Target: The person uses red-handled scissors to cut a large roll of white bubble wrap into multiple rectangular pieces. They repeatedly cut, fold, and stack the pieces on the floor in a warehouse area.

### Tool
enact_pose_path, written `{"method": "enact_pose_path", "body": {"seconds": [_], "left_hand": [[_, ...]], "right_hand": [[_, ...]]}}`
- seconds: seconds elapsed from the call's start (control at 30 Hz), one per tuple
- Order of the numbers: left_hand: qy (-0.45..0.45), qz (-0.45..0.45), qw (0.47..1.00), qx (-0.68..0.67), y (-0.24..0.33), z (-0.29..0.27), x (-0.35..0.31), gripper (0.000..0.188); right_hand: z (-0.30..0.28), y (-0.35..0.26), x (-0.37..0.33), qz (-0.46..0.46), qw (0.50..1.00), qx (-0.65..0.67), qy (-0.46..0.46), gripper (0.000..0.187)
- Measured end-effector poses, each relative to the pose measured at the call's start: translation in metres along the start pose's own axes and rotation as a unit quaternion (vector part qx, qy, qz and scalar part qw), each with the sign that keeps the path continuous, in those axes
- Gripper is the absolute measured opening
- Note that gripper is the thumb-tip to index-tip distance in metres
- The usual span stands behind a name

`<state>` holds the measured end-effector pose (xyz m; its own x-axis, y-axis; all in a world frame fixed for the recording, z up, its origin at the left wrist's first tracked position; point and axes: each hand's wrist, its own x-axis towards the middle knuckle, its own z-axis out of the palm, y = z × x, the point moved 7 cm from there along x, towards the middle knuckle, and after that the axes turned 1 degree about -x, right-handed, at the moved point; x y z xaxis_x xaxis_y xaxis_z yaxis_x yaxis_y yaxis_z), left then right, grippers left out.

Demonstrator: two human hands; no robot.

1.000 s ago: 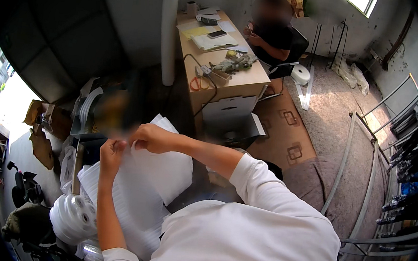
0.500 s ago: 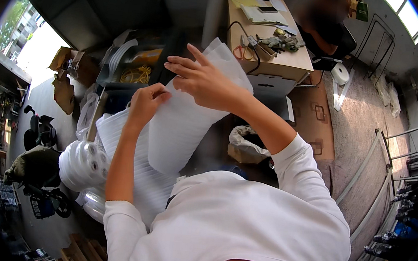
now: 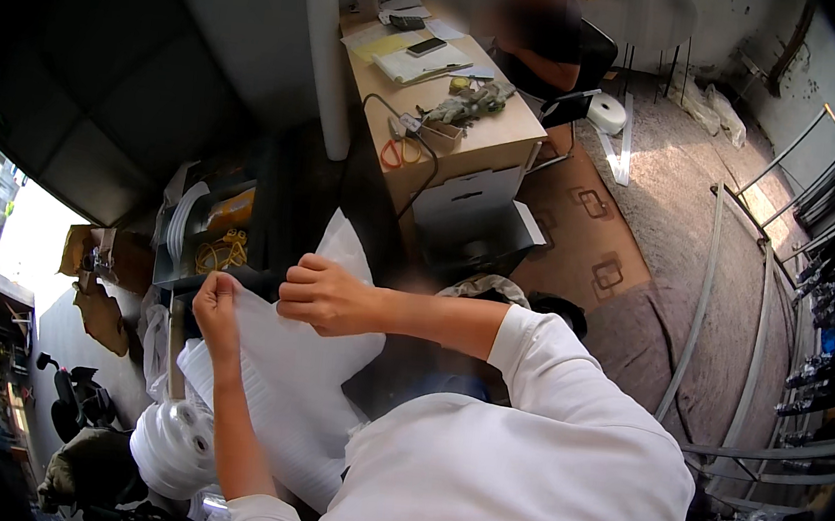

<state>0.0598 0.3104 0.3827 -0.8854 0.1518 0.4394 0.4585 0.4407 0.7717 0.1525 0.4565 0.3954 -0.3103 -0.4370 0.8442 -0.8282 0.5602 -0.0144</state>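
A thin white foam sheet (image 3: 292, 359) hangs between my two hands in front of me. At its upper left edge my left hand (image 3: 218, 314) pinches it between thumb and fingers. My right hand (image 3: 328, 297) is closed on the sheet a little to the right, fingers curled and knuckles up. One corner of the sheet stands up beyond the right hand. Lower down, the sheet merges with other white ribbed foam, so I cannot tell where it ends. White rolls (image 3: 170, 448) lie beside my left forearm.
Ahead stands a wooden desk (image 3: 515, 134) with papers, a phone (image 3: 426, 47), orange-handled scissors (image 3: 400, 151) and grey gloves (image 3: 471, 105). A person (image 3: 540, 36) sits behind it. An open white box (image 3: 463, 205) is below. Bins with yellow cord (image 3: 222, 254) stand left; metal frames (image 3: 756, 343) are right.
My right hand has come down and left, from spread fingers over the foam to a closed grip. The foam's upper part is lower and narrower. The view has turned right.
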Motion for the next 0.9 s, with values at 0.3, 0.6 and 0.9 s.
{"method": "enact_pose_path", "body": {"seconds": [0.3, 0.6, 0.9], "left_hand": [[0.263, -0.014, 0.902, 0.342, -0.106, -0.272, 0.038, 0.029], [-0.014, 0.143, 0.979, 0.146, 0.053, 0.047, 0.014, 0.018], [-0.177, -0.027, 0.980, -0.083, -0.005, 0.041, -0.011, 0.019]], "right_hand": [[-0.027, 0.072, -0.423, 0.372, 0.671, -0.098, -0.633, 0.011], [-0.010, 0.067, -0.061, 0.197, 0.951, 0.114, -0.208, 0.008], [-0.035, 0.086, -0.040, 0.328, 0.924, 0.187, -0.058, 0.010]]}}
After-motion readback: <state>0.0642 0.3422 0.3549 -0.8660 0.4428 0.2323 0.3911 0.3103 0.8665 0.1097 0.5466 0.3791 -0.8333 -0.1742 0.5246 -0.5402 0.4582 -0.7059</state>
